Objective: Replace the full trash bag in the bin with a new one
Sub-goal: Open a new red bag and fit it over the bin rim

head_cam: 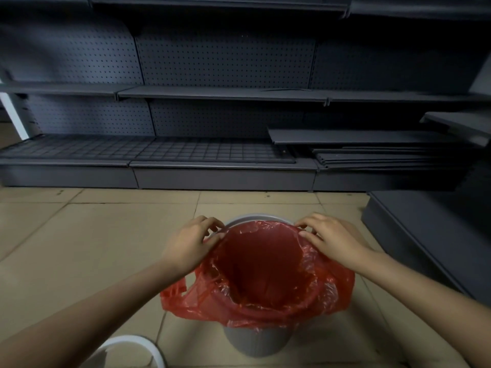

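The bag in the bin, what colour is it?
Red, see-through plastic bag, clearest in the head view.

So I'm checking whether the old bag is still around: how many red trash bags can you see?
1. The red bag lines the grey bin, its edge held at the far rim by the left hand and right hand. Another may lie outside the view.

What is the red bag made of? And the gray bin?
The red bag looks like thin, glossy plastic film: it crinkles, shines and lets light through. The gray bin seems to be matte hard plastic with a ribbed wall, though that is less sure.
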The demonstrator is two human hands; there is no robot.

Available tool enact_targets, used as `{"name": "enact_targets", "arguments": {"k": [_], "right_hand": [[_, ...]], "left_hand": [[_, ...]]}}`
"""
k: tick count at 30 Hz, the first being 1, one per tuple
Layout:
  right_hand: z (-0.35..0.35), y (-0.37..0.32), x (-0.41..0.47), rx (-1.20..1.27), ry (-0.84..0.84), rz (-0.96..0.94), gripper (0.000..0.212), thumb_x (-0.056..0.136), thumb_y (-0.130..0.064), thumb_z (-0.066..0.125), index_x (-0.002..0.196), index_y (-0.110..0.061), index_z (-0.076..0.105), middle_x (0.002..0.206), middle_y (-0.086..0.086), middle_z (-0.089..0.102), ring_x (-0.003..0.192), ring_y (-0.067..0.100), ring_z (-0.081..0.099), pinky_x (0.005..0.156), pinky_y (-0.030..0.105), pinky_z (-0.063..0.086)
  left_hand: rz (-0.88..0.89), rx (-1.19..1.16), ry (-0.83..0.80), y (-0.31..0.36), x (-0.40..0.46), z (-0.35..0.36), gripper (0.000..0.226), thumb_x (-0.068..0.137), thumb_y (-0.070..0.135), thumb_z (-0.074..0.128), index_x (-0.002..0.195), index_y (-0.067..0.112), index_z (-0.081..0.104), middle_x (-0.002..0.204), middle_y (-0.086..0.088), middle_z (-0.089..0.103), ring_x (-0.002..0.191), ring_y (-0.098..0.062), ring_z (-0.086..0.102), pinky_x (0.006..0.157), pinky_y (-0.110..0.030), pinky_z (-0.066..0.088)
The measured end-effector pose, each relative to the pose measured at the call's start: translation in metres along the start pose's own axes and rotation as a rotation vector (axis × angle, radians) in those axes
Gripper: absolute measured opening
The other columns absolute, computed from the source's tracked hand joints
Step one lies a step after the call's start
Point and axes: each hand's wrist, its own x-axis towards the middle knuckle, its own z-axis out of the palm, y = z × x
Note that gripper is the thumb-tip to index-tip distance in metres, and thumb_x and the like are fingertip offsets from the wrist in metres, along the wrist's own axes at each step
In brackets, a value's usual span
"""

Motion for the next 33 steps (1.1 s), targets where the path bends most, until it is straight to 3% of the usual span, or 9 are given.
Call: {"name": "enact_targets", "arguments": {"k": [3, 7, 10, 14, 17, 22, 27, 31, 33], "right_hand": [[-0.001, -0.003, 0.008, -0.040, -0.019, 0.037, 0.034, 0.091, -0.047, 0.047, 0.120, -0.031, 0.055, 0.116, -0.013, 0.063, 0.107, 0.011, 0.059, 0.091, 0.032, 0.044], [0.001, -0.005, 0.019, 0.197, -0.144, 0.104, 0.032, 0.085, -0.051, 0.054, 0.111, -0.032, 0.061, 0.098, -0.013, 0.067, 0.092, 0.007, 0.061, 0.087, 0.029, 0.048], [0.008, 0.000, 0.028, 0.291, -0.072, 0.153, 0.011, 0.081, -0.043, 0.065, 0.088, -0.035, 0.064, 0.083, -0.017, 0.062, 0.082, 0.005, 0.058, 0.073, 0.025, 0.046], [0.018, 0.004, 0.039, 0.474, 0.058, 0.247, 0.009, 0.077, -0.033, 0.072, 0.074, -0.027, 0.066, 0.067, -0.005, 0.061, 0.063, 0.007, 0.053, 0.062, 0.026, 0.040], [0.032, 0.009, 0.048, 0.488, 0.093, 0.301, 0.011, 0.076, -0.029, 0.073, 0.070, -0.024, 0.066, 0.068, 0.001, 0.062, 0.064, 0.012, 0.053, 0.061, 0.027, 0.040], [0.054, 0.012, 0.059, 0.465, 0.130, 0.326, 0.024, 0.079, -0.023, 0.072, 0.063, -0.030, 0.055, 0.080, -0.006, 0.055, 0.066, 0.007, 0.055, 0.062, 0.019, 0.039], [0.065, 0.018, 0.069, 0.482, 0.206, 0.442, 0.015, 0.079, -0.022, 0.070, 0.069, -0.025, 0.059, 0.067, -0.006, 0.063, 0.063, 0.008, 0.057, 0.066, 0.025, 0.044], [0.068, 0.026, 0.077, 0.523, 0.214, 0.478, 0.013, 0.077, -0.023, 0.073, 0.070, -0.022, 0.063, 0.061, -0.010, 0.059, 0.062, 0.007, 0.054, 0.057, 0.016, 0.037], [0.072, 0.031, 0.080, 0.561, 0.191, 0.496, 0.012, 0.076, -0.024, 0.074, 0.070, -0.021, 0.065, 0.063, -0.003, 0.064, 0.067, 0.011, 0.057, 0.057, 0.011, 0.036]], "left_hand": [[-0.010, -0.027, -0.013, 0.003, 0.005, 0.002, 0.022, 0.090, 0.042, 0.051, 0.104, 0.028, 0.062, 0.095, 0.006, 0.065, 0.083, -0.010, 0.058, 0.073, -0.028, 0.046], [-0.028, -0.077, -0.011, 0.003, 0.011, 0.012, 0.017, 0.090, 0.035, 0.054, 0.098, 0.024, 0.065, 0.096, 0.003, 0.066, 0.084, -0.013, 0.058, 0.074, -0.028, 0.045], [-0.079, -0.132, 0.038, 0.000, 0.018, 0.017, 0.012, 0.089, 0.032, 0.057, 0.086, 0.023, 0.065, 0.084, 0.005, 0.063, 0.075, -0.009, 0.056, 0.062, -0.023, 0.040], [-0.183, -0.221, 0.075, -0.007, 0.030, 0.022, 0.013, 0.088, 0.028, 0.060, 0.078, 0.020, 0.060, 0.066, 0.011, 0.055, 0.061, -0.010, 0.053, 0.051, -0.021, 0.034], [-0.280, -0.284, 0.108, -0.019, 0.040, 0.028, 0.016, 0.087, 0.028, 0.061, 0.072, 0.024, 0.057, 0.067, 0.007, 0.056, 0.058, -0.010, 0.051, 0.051, -0.024, 0.035], [-0.281, -0.263, 0.129, -0.028, 0.056, 0.038, 0.023, 0.087, 0.024, 0.062, 0.066, 0.028, 0.052, 0.079, 0.006, 0.053, 0.062, -0.006, 0.049, 0.054, -0.018, 0.033], [-0.269, -0.276, 0.144, -0.026, 0.070, 0.047, 0.022, 0.085, 0.019, 0.063, 0.065, 0.024, 0.055, 0.062, 0.010, 0.056, 0.055, -0.007, 0.052, 0.048, -0.013, 0.037], [-0.279, -0.241, 0.123, -0.030, 0.082, 0.053, 0.017, 0.085, 0.020, 0.064, 0.068, 0.022, 0.061, 0.061, 0.011, 0.055, 0.055, -0.002, 0.050, 0.048, -0.014, 0.035], [-0.296, -0.244, 0.111, -0.034, 0.086, 0.057, 0.015, 0.084, 0.020, 0.065, 0.069, 0.021, 0.063, 0.061, 0.011, 0.054, 0.055, -0.002, 0.048, 0.046, -0.011, 0.031]]}}
